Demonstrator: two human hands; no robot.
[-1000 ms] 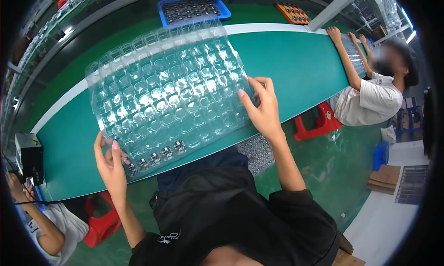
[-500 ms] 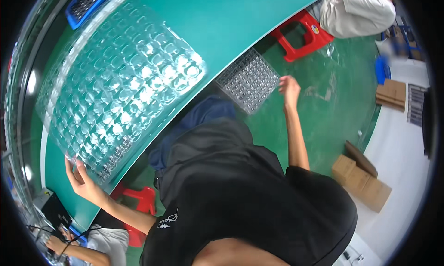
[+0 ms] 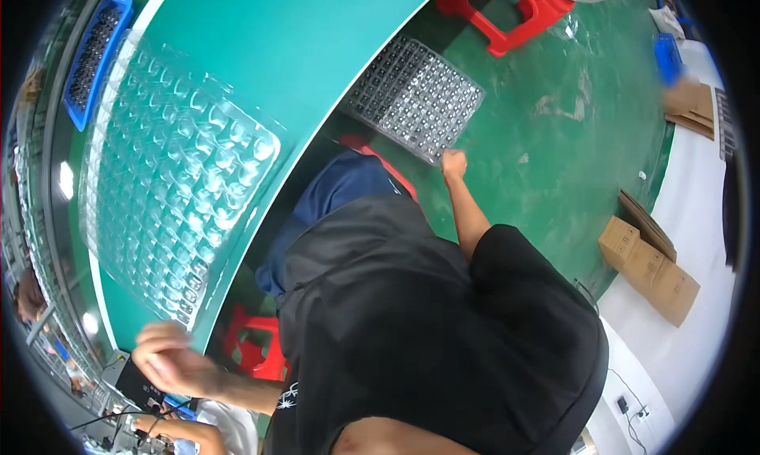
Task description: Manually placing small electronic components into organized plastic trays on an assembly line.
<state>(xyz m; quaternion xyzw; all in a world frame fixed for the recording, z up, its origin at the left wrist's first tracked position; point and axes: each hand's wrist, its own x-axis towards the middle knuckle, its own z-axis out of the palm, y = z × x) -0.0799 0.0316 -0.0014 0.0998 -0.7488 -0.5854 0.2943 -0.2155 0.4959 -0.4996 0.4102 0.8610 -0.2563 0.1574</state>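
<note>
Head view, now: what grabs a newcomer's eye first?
The big clear pocketed tray on the green table at left, with some shiny parts at its lower end. Next, the densely filled tray past the table's edge, upper middle, with the right hand at its corner. The left hand is blurred, lower left.

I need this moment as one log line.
left hand: blurred, near clear tray | right hand: at corner of filled tray | clear tray: on green table, partly filled
</note>
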